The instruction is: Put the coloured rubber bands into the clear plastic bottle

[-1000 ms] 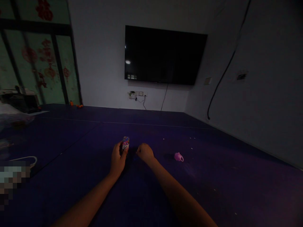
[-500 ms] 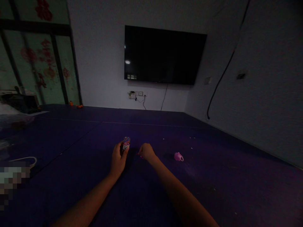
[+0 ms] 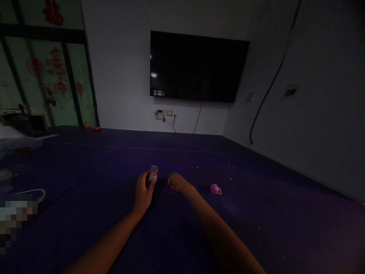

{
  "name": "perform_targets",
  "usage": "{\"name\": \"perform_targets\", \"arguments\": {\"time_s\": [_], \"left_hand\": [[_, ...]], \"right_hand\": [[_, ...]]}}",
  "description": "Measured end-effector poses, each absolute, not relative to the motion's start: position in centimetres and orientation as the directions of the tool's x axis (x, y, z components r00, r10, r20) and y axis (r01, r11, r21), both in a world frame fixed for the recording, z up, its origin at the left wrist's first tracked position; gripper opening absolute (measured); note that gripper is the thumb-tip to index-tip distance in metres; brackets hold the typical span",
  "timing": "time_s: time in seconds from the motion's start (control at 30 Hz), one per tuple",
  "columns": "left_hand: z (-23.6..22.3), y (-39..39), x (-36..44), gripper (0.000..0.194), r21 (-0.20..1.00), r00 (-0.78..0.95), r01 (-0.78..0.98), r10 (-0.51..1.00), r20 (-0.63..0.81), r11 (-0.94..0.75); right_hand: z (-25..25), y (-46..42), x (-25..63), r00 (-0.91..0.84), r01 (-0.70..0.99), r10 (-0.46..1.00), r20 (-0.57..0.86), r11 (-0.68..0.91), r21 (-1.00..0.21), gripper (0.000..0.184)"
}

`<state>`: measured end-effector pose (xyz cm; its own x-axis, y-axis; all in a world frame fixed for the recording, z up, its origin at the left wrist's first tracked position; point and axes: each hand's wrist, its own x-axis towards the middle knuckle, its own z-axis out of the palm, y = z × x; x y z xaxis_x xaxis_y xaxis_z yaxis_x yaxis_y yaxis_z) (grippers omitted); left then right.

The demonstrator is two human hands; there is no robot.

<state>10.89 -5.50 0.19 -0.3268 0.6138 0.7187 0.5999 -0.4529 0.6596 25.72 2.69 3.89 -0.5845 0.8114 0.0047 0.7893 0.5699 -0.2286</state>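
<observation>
My left hand is wrapped around a small clear container packed with colourful little pieces, too small to name. To its right, my right hand is closed in a pinch, low over the dark purple floor. A thin pink loop hangs from its fingers, and another bit of pink pokes out toward the container. Farther right, a pink cap with a ring handle lies on the floor by itself.
White specks dot the purple floor. A pale object with a white cord handle and plastic bags lie at left. Ahead are a wall-mounted television and sockets; a black cable runs down the right wall.
The right hand has shifted very slightly, and more of the pink loop shows below its fingers. My left hand keeps its grip on the container, barely moved. The pink cap stays put.
</observation>
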Motion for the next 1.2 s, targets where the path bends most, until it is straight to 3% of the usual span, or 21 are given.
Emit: {"name": "perform_targets", "arguments": {"time_s": [0.47,0.63,0.7,0.8,0.93,1.0,1.2], "left_hand": [[-0.1,-5.3,10.8,0.038,0.667,-0.326,0.586,0.619,0.715,-0.461],[-0.2,-5.2,10.7,0.037,0.667,-0.324,0.589,0.622,0.713,-0.457],[-0.2,-5.2,10.7,0.038,0.664,-0.323,0.592,0.620,0.715,-0.457],[-0.1,-5.3,10.8,0.038,0.661,-0.330,0.594,0.611,0.720,-0.458],[-0.1,-5.4,10.9,0.039,0.661,-0.328,0.592,0.611,0.721,-0.461],[-0.1,-5.4,10.9,0.039,0.660,-0.326,0.593,0.611,0.721,-0.462],[-0.2,-5.3,10.9,0.038,0.663,-0.326,0.585,0.614,0.719,-0.467]], "right_hand": [[4.7,3.1,27.5,-0.492,0.798,0.860,-0.138,0.382,-0.466,0.024],[4.0,2.5,26.1,-0.531,0.747,0.832,-0.159,0.371,-0.552,0.025],[3.9,2.6,25.6,-0.546,0.747,0.828,-0.127,0.411,-0.523,0.019],[3.7,3.3,25.6,-0.514,0.780,0.857,0.036,0.484,-0.396,0.016],[2.7,4.5,26.7,-0.456,0.806,0.869,0.194,0.496,-0.323,0.050],[1.6,4.9,27.4,-0.470,0.812,0.855,0.219,0.516,-0.272,0.058],[-0.9,5.8,28.1,-0.535,0.799,0.831,0.154,0.557,-0.227,0.057]]}}
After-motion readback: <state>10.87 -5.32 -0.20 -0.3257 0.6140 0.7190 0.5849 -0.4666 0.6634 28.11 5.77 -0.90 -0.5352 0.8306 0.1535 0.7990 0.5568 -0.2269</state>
